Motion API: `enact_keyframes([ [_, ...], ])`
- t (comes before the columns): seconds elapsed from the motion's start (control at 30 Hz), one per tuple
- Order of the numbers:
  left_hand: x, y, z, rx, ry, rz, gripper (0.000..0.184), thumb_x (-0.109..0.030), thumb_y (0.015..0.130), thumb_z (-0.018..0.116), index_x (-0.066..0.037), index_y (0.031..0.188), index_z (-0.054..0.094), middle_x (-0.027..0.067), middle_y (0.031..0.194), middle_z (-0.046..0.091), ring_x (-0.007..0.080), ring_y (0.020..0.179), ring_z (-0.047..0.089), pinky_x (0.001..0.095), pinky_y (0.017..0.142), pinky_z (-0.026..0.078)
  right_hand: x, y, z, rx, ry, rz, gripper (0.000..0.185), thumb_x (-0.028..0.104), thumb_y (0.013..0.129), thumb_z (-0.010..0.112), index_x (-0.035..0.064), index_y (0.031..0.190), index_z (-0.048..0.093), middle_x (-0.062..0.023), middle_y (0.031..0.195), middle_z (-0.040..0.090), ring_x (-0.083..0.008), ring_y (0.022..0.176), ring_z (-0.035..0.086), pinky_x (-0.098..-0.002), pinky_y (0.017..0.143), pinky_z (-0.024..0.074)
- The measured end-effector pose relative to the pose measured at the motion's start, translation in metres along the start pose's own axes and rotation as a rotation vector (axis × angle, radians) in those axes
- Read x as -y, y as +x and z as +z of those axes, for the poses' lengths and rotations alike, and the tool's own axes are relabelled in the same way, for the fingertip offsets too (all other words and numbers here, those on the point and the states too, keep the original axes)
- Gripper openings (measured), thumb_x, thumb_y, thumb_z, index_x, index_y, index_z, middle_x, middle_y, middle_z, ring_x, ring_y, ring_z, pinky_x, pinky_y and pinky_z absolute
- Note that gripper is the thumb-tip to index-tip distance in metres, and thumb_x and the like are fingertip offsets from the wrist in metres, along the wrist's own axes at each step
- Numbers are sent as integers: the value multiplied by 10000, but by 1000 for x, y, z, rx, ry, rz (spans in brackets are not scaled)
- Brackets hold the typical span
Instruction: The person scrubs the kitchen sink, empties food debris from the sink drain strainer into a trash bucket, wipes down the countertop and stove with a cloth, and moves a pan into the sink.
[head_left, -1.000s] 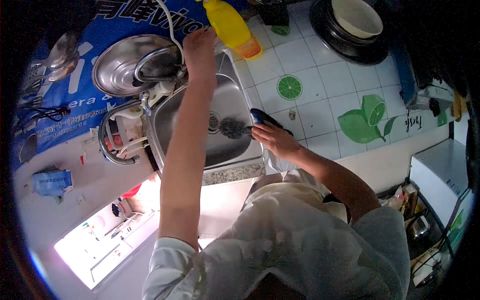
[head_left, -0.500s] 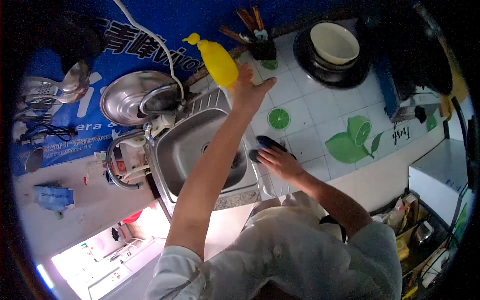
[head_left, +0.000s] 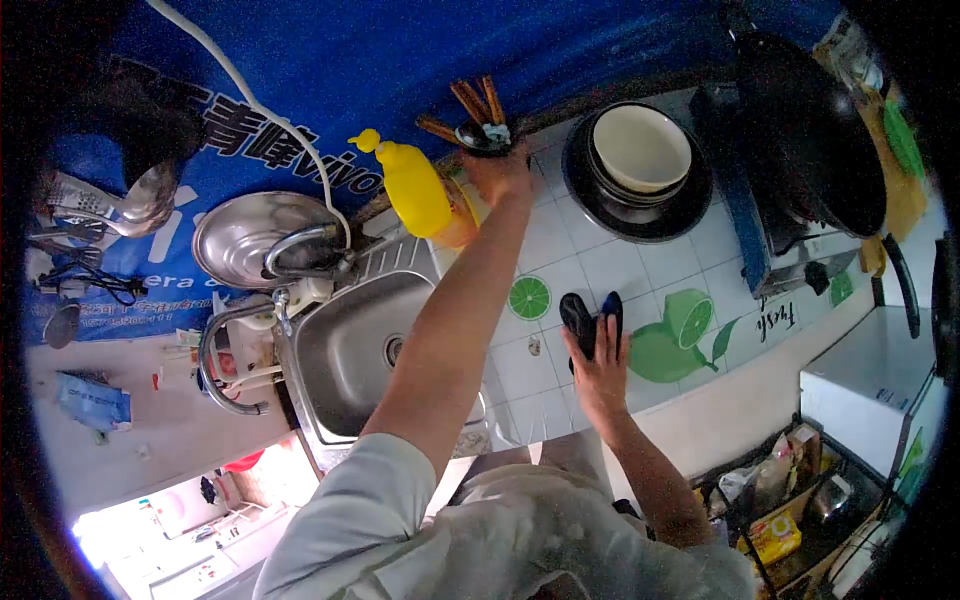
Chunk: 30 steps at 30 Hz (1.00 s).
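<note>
My left hand (head_left: 498, 178) reaches to the back of the counter. Its fingers wrap around a black utensil holder, mostly hidden behind them, with wooden-handled utensils (head_left: 478, 103) sticking out of the top. Just left of that wrist stands a yellow squeeze bottle (head_left: 415, 190) with a yellow nozzle. On the tiled-pattern countertop, my right hand (head_left: 602, 382) presses down on a dark, bunched cloth (head_left: 578, 322), whose two dark lobes poke out past the fingertips. A printed lime slice (head_left: 529, 298) lies to the left of the cloth.
A steel sink (head_left: 345, 345) with a curved faucet (head_left: 210, 350) is at left, a metal lid (head_left: 240, 240) behind it. Stacked bowls (head_left: 642, 148) sit in a dark plate at the back. A black wok (head_left: 815, 140) rests on the stove (head_left: 800, 265) at right.
My left hand has moved from beside the yellow bottle to the utensil holder. My right hand has slid the dark cloth rightward, away from the sink edge. The view has shifted.
</note>
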<state>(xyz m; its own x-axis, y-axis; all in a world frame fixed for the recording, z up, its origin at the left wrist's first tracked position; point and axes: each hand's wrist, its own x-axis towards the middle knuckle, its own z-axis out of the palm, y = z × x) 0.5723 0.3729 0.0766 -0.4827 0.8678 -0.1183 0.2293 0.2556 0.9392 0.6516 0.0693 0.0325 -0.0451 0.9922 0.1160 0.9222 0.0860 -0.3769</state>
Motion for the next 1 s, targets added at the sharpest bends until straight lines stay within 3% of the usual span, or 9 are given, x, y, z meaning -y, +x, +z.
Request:
enact_keyframes([
  [0.07,0,1,-2,48,-340,107,922,-217,558,806,7,1246,235,168,1211,424,260,1073,455,354,918,380,-1,8,5,-63,22,-46,479,52,770,540,144,1233,457,-225,1281,360,-397,1213,327,-521,975,299],
  [0.17,5,-4,-11,-11,52,86,815,-68,617,751,-3,1242,232,144,1161,443,230,1052,453,325,902,386,-6,30,12,-77,30,-45,445,58,777,539,119,1212,472,-223,1266,376,-382,1208,342,-497,977,314],
  [0.27,57,-14,-30,373,-760,231,731,-185,696,682,-64,1281,262,133,1234,395,283,1138,384,406,963,324,-15,59,25,-176,9,-49,420,75,783,545,84,1197,477,-218,1249,390,-374,1199,353,-460,975,335],
  [0.47,108,-151,-208,314,-654,-276,868,-1,631,730,-4,1298,175,141,1232,366,275,1098,427,379,953,343,-16,151,61,-370,4,-11,438,77,757,556,76,1188,479,-204,1219,419,-382,1132,404,-474,935,367],
  [0.6,124,-199,-310,403,590,446,461,-123,685,682,-54,1114,529,125,1129,533,297,1076,483,440,966,309,13,218,85,-370,16,-177,438,86,725,560,131,1158,513,-131,1208,448,-347,1124,405,-399,908,405],
  [0.67,152,-210,-344,387,618,149,367,-139,730,623,-60,1084,567,119,1139,539,295,1066,489,435,967,301,25,250,91,-360,50,-302,443,97,726,552,141,1165,510,-111,1213,452,-334,1145,394,-392,903,412],
  [0.77,202,-221,-376,380,887,284,371,-284,874,357,-77,1156,479,86,1181,509,238,1041,482,363,932,362,23,292,108,25,1174,-467,448,139,773,502,157,1220,469,-87,1282,410,-306,1197,356,-395,920,403],
  [0.97,136,-215,-361,158,-269,-282,387,-319,860,377,-78,1138,495,97,1165,516,253,1037,487,385,935,358,-18,290,93,-123,-410,146,461,180,856,395,94,1308,359,-102,1388,282,-265,1251,305,-383,962,366],
  [1.0,113,-214,-356,269,153,-219,358,-274,838,434,-63,1115,515,104,1145,529,269,1041,486,397,932,352,-22,290,97,-169,-625,166,464,179,856,394,74,1307,356,-111,1384,286,-262,1251,305,-380,965,362],
])
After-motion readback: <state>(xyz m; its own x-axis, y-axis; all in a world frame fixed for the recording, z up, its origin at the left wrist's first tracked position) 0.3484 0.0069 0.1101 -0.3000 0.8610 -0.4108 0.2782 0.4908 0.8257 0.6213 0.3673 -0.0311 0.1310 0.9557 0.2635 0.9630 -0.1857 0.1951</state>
